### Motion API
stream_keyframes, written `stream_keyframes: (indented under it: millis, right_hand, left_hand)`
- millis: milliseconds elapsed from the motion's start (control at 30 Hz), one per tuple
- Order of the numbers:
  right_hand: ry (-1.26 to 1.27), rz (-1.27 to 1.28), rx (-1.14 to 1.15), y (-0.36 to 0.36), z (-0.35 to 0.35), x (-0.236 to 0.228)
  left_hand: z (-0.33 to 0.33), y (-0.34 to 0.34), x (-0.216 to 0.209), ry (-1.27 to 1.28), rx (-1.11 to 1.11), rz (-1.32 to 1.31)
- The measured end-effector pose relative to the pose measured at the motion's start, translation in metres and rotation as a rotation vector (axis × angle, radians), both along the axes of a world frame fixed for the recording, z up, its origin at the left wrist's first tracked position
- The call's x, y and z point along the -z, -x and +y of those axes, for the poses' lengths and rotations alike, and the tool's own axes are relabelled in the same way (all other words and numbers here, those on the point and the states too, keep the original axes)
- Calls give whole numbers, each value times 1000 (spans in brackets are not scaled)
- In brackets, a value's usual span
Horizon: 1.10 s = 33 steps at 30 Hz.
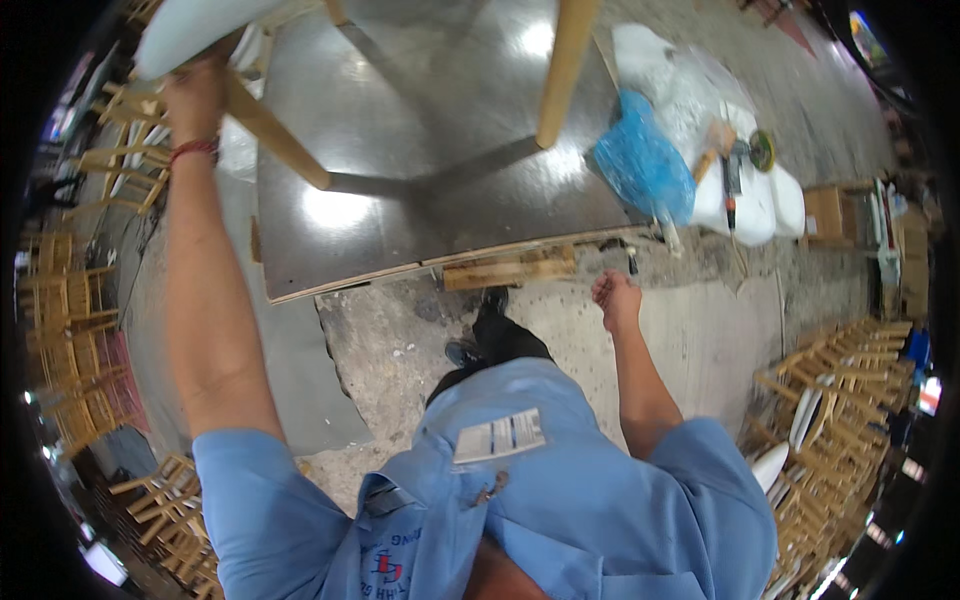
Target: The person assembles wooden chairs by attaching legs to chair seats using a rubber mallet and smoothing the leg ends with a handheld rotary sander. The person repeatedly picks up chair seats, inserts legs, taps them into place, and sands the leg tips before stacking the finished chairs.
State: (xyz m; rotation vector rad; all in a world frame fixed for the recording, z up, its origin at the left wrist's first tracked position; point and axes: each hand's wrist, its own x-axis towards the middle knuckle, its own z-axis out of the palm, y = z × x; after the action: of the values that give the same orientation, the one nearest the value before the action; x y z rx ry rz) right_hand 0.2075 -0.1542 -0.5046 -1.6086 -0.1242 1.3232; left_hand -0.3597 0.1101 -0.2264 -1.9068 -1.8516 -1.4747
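A wooden chair with a white seat [195, 28] stands on the dark, shiny tabletop [430, 225], its pale wooden legs touching the surface. My left hand [197, 92], with a red band at the wrist, is raised at the far left. Its fingers are closed on the chair where a leg meets the seat, and the seat partly hides them. My right hand [617, 298] hangs low past the table's near right corner, fingers curled in. Nothing shows in it, and it is apart from the table.
Right of the table, a blue plastic bag [645, 155] and a power tool with a round disc [745, 160] rest on white wrapped pieces [735, 210]. Wooden chairs [75, 340] are stacked at left, and more chair frames [830, 430] at right. A wooden block [510, 268] sits below the table's near edge.
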Motion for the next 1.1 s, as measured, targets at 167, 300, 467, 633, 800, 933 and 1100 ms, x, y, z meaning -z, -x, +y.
stream_keyframes:
  millis: [167, 300, 467, 633, 800, 933, 1100]
  right_hand:
    - [-459, -396, -276, 40, 98, -101]
    - [-834, -807, -290, 65, 186, -107]
    - [-682, -785, -240, 96, 253, -90]
    - [-732, -723, -332, 104, 334, -90]
    - [-712, -671, -488, 105, 421, -77]
    - [-771, -673, -432, 107, 476, -63]
    - [-815, -675, -396, 107, 508, -60]
  left_hand:
    - [-46, -59, -1, 47, 41, -263]
    - [-86, -92, 0, 4, 135, -543]
    - [-97, -82, 0, 188, 118, -567]
    - [-47, -87, 11, 115, -55, -539]
    - [10, -92, 19, 13, -131, -611]
    - [45, -106, 16, -30, -187, -689]
    - [67, -114, 14, -25, -230, -644]
